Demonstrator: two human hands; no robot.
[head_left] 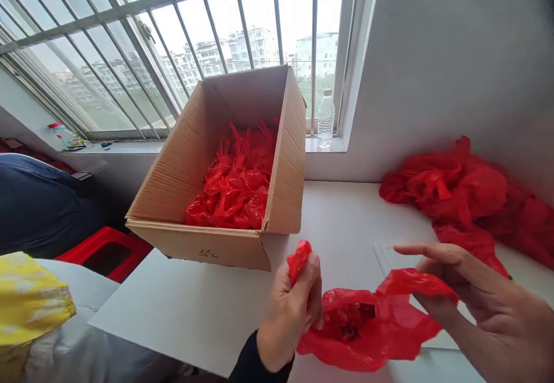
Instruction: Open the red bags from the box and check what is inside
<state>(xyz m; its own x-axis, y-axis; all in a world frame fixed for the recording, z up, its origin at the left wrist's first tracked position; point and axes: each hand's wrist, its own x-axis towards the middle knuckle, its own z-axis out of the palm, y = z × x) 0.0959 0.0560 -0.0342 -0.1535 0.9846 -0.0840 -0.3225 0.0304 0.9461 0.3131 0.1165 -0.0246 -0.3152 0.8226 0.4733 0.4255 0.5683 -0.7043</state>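
Holding one red bag (367, 331), your closed left hand (289, 308) squeezes it and your half-open right hand (476, 290) pinches it; the far box (208, 244) is part full, a pile (467, 192) lies right.

One box (208, 246), one bottle (325, 119), perhaps dozens of bags (367, 328).

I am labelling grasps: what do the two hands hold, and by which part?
Both hold one red plastic bag. The left hand has a closed grip on one bunched handle; the right hand pinches the opposite top edge.
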